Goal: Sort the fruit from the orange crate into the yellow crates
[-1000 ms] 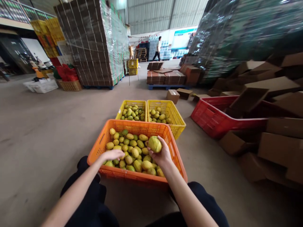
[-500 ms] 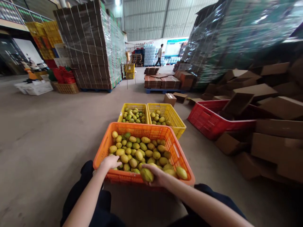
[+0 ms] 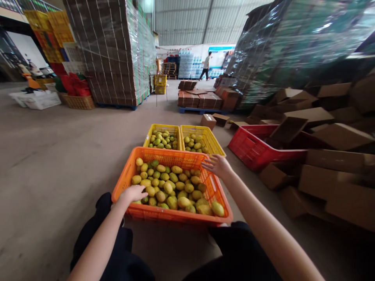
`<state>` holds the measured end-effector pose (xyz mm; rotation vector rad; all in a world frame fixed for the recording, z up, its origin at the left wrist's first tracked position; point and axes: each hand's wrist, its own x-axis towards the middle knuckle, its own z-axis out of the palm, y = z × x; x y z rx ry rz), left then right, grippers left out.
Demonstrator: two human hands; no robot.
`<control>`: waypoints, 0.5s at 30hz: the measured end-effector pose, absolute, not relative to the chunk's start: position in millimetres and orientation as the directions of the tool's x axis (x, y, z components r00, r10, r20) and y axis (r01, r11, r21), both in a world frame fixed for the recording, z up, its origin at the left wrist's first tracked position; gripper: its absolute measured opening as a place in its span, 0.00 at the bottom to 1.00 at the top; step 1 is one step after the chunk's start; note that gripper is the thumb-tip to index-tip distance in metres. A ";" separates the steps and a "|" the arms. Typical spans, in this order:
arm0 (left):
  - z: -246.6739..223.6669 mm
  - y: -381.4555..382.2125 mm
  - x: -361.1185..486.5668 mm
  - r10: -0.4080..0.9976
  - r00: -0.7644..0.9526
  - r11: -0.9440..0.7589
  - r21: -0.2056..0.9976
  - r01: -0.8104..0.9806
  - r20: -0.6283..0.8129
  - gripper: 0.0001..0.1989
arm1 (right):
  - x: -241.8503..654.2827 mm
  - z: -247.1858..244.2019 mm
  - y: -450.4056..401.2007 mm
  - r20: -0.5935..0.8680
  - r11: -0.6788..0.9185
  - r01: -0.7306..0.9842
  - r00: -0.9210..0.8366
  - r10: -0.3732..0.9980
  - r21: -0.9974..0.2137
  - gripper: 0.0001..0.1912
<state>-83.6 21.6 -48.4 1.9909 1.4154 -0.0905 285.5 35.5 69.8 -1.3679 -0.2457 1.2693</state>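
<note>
A wide orange plastic crate stands on the floor between my knees, filled with oval yellow-green fruit. My left hand reaches over its near left rim, fingers stretched onto the fruit and holding none that I can see. At the crate's far right corner, my right hand is raised with its fingers spread and nothing in it. Just beyond it stands a yellow crate, partly filled with the same fruit. A second yellow crate, fuller, adjoins it on the left.
To the right lie a red crate and a heap of cardboard boxes. Bundled flat cardboard sits on a blue pallet ahead. Tall wrapped stacks rise on both sides. A person walks in the background.
My right hand has let go of the fruit it held and moved forward and right to the orange crate's far corner. My left hand stays about where it was. The distant person walked rightward.
</note>
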 end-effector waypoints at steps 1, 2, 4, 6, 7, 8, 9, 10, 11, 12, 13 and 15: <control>-47.6 21.3 -83.2 0.804 0.396 -0.187 0.444 0.876 -0.444 0.28 | 279.6 56.7 22.9 -0.540 -0.315 -0.526 0.353 0.764 -0.790 0.08; -47.0 20.8 -82.8 0.798 0.386 -0.198 0.404 0.893 -0.463 0.28 | 273.2 44.5 11.8 -0.562 -0.345 -0.534 0.320 0.763 -0.772 0.07; -46.8 19.3 -82.9 0.784 0.370 -0.220 0.334 0.917 -0.499 0.29 | 260.3 25.5 -4.5 -0.600 -0.400 -0.549 0.249 0.760 -0.734 0.06; -48.5 17.1 -84.4 0.771 0.352 -0.227 0.288 0.930 -0.530 0.28 | 249.8 15.0 -12.6 -0.623 -0.442 -0.567 0.167 0.764 -0.695 0.06; -50.1 16.0 -85.7 0.766 0.341 -0.223 0.272 0.936 -0.545 0.27 | 246.2 12.6 -14.3 -0.620 -0.452 -0.578 0.123 0.775 -0.680 0.06; -52.3 15.1 -87.0 0.762 0.327 -0.213 0.260 0.942 -0.559 0.26 | 243.6 11.5 -15.1 -0.605 -0.453 -0.589 0.079 0.792 -0.669 0.07; -55.0 14.5 -88.4 0.757 0.312 -0.200 0.252 0.947 -0.574 0.26 | 242.2 11.3 -15.6 -0.582 -0.449 -0.600 0.035 0.812 -0.662 0.08; -58.3 14.6 -89.5 0.751 0.298 -0.183 0.248 0.951 -0.590 0.25 | 241.5 11.8 -16.0 -0.555 -0.441 -0.610 -0.002 0.832 -0.659 0.09; -62.0 15.5 -90.3 0.742 0.286 -0.166 0.248 0.955 -0.606 0.24 | 241.6 12.6 -16.8 -0.534 -0.434 -0.618 -0.029 0.845 -0.655 0.09; -66.4 17.5 -90.8 0.731 0.279 -0.149 0.252 0.956 -0.623 0.24 | 242.0 13.6 -18.1 -0.520 -0.430 -0.626 -0.046 0.853 -0.650 0.10; -71.3 20.8 -90.7 0.717 0.276 -0.133 0.263 0.956 -0.641 0.23 | 242.4 14.9 -19.9 -0.514 -0.427 -0.635 -0.054 0.856 -0.644 0.11; -83.6 31.1 -89.6 0.684 0.280 -0.098 0.295 0.950 -0.673 0.19 | 243.1 18.2 -24.4 -0.515 -0.418 -0.663 -0.057 0.855 -0.621 0.11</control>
